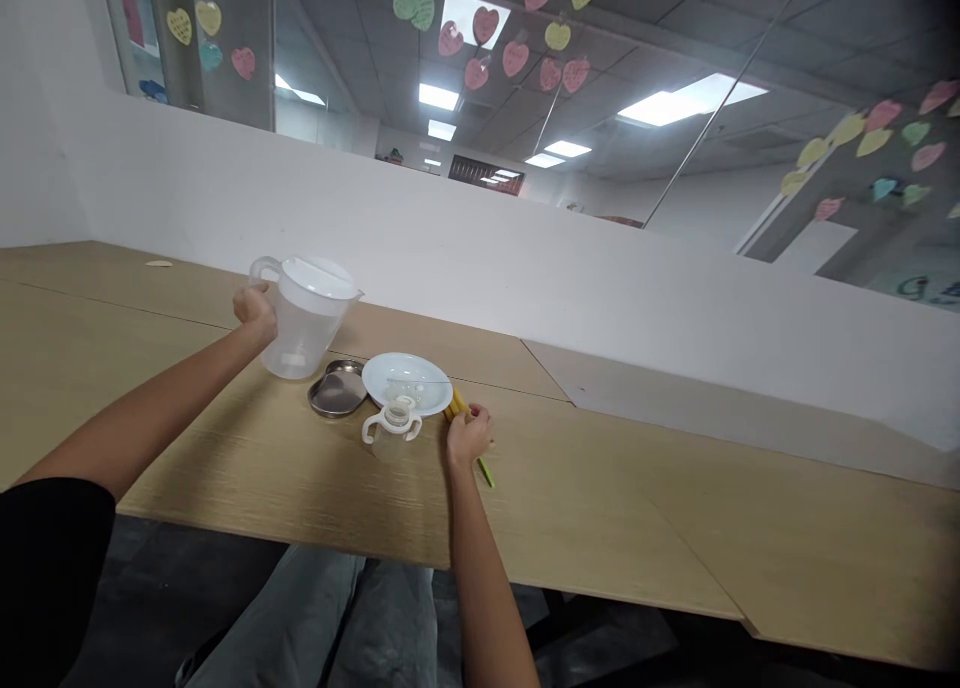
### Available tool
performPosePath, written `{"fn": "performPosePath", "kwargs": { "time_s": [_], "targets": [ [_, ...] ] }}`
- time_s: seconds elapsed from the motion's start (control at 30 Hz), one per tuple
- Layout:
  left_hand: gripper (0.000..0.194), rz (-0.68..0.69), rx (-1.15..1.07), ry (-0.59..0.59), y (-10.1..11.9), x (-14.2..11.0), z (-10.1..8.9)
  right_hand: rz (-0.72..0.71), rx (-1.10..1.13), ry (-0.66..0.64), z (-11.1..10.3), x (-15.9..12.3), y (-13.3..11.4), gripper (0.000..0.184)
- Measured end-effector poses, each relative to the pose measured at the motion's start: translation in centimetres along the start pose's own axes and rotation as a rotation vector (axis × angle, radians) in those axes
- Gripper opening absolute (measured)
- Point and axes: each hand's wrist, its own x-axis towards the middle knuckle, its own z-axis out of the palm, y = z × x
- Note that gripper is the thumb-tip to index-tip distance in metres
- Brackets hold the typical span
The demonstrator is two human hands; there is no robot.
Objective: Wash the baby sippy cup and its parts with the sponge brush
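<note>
Pitcher (pixel 304 330), see-through with a white lid (pixel 321 277), is at the left end of a group of things at the table (pixel 600 508). The left hand (pixel 256 310) is closed around its handle. Just right of the pitcher lies a metal tray (pixel 337 394), then a pale bowl (pixel 409 366), with a two-handled cup (pixel 393 434) on the near side of the bowl. Right of these, the right hand (pixel 471 434) has its fingers bent over yellow sticks (pixel 458 402) and a green stick (pixel 487 471); how firmly it grips, I cannot tell.
</note>
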Motion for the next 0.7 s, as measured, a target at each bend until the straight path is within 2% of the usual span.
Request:
{"fn": "performPosePath", "kwargs": {
  "time_s": [0.1, 0.2, 0.33, 0.5, 0.7],
  "targets": [
    [0.012, -0.219, -0.073, 0.205, -1.2, -0.1, -0.1, 0.008, 0.005, -0.010, 0.0, 0.0, 0.0, 0.030],
    [0.012, -0.342, -0.130, 0.286, -2.0, -0.1, 0.0, 0.018, -0.001, -0.024, 0.0, 0.0, 0.1, 0.030],
    [0.013, -0.434, -0.165, 0.320, -2.8, -0.1, 0.2, 0.021, -0.008, -0.031, 0.0, 0.1, 0.1, 0.030],
    [0.016, -0.479, -0.178, 0.326, -3.1, -0.2, 0.2, 0.012, -0.020, -0.038, 0.1, 0.1, 0.1, 0.030],
    [0.017, -0.493, -0.173, 0.285, -3.3, -0.4, -0.8, -0.096, -0.157, 0.000, -0.4, -0.3, -0.5, 0.040]
  ]
}}
